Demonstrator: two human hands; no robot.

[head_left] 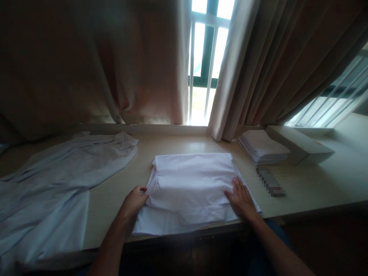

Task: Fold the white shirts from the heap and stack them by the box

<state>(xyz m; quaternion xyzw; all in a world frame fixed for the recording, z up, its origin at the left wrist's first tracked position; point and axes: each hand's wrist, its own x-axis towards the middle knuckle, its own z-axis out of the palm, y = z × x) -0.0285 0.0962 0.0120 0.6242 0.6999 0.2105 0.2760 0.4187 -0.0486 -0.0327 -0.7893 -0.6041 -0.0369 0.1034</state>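
Note:
A partly folded white cloth lies before me on the table, its near edge along the table's front. My left hand pinches the cloth's left side, thumb and fingers closed on the fabric. On the right part of the cloth, my right hand lies flat, palm down with its fingers stretched out. The near part of the cloth shows a lower layer with some wrinkles under the upper fold.
Loose white cloths spread over the left of the table. At the back right sit a folded white stack and a pale box; a pixelated object lies nearer. Curtains hang behind, beside a barred window.

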